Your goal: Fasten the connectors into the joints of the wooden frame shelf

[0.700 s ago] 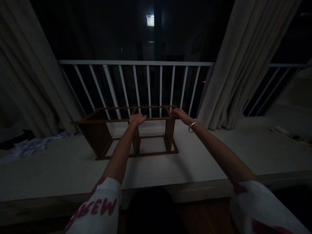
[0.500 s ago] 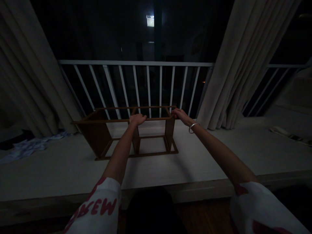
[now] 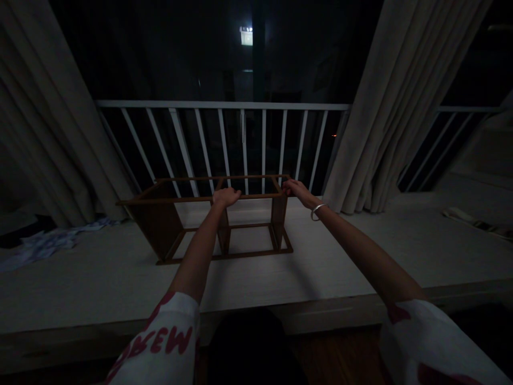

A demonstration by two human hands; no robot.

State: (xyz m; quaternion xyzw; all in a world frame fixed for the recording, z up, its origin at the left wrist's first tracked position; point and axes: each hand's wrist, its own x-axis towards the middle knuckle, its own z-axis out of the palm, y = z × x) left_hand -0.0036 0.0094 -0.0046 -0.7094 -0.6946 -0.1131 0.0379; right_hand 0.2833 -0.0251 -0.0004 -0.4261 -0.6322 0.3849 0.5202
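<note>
Brown wooden rack (image 3: 224,235): slim straight rails (image 3: 180,200), flat panels (image 3: 279,222), lengthwise on pale ledge (image 3: 256,279). Left hand (image 3: 227,197) wraps near top rail (image 3: 258,196), end panel (image 3: 157,227) at 8 o'clock; right hand (image 3: 295,189) at corner, rack toward 8 o'clock, finger closure unclear.

The rack (image 3: 158,227) is lying on the ledge (image 3: 256,286), before the railing (image 3: 224,105), which is running between 2 curtains (image 3: 377,112). The left hand (image 3: 226,197) is resting on the rack's near upper bar, the right hand (image 3: 295,188) at its right end.
</note>
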